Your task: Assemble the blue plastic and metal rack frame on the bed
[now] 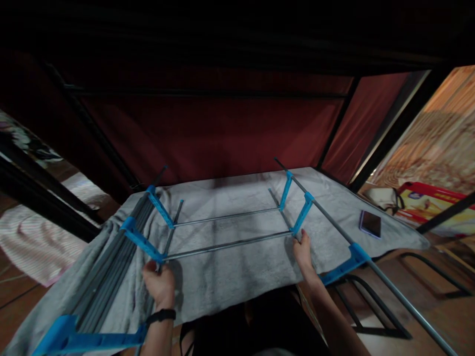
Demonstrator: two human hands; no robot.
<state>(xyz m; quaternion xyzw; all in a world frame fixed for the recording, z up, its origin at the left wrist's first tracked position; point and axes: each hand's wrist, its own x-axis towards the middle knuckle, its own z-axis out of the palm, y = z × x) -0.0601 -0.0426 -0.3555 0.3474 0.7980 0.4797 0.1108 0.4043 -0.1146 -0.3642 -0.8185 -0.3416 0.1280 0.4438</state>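
A half-assembled frame of grey metal tubes (230, 244) and blue plastic connectors stands on a grey blanket (230, 277). My left hand (159, 284), with a dark band on its wrist, is closed round a tube just below the left blue connector (143, 242). On the other side, my right hand (302, 249) pinches the frame's tube under the right blue connector (302, 215). Two crossbars join both sides. A long tube (334, 225) runs past my right arm, with another blue connector (345, 264) on it. Parts of the tubes are hidden by my fingers.
Several loose grey tubes (107, 277) lie along the blanket's left side, near a blue connector (89, 338). A phone (370, 223) rests at the right. Beyond it are a red and yellow box (430, 207) and dark metal bars (378, 306). A red curtain (218, 133) hangs behind.
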